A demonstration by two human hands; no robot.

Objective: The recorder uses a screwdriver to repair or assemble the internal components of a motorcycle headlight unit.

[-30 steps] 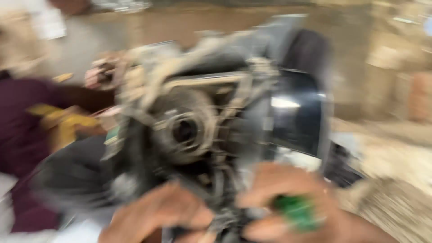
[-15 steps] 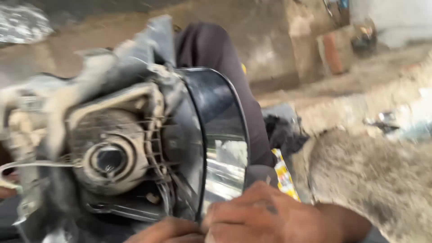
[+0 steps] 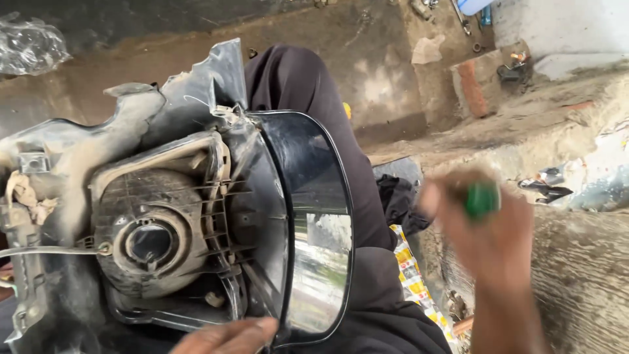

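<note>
A dusty black headlight housing with a dark visor rests on my lap, its back side with the round bulb socket facing me. My left hand grips its lower edge, just under the visor. Off to the right and clear of the housing, my right hand is blurred in motion. It is closed around a small green handle, whose tip is hidden. A thin wire runs from the socket to the left edge.
My dark trouser leg lies behind the housing. A black cloth and a yellow patterned wrapper lie on the dirty concrete floor at right. A brick and small parts sit at the far right, and clear plastic at top left.
My right hand has left the housing's lower edge and swung out to the right with the green handle. The housing has tilted slightly, and my left hand stays at its bottom.
</note>
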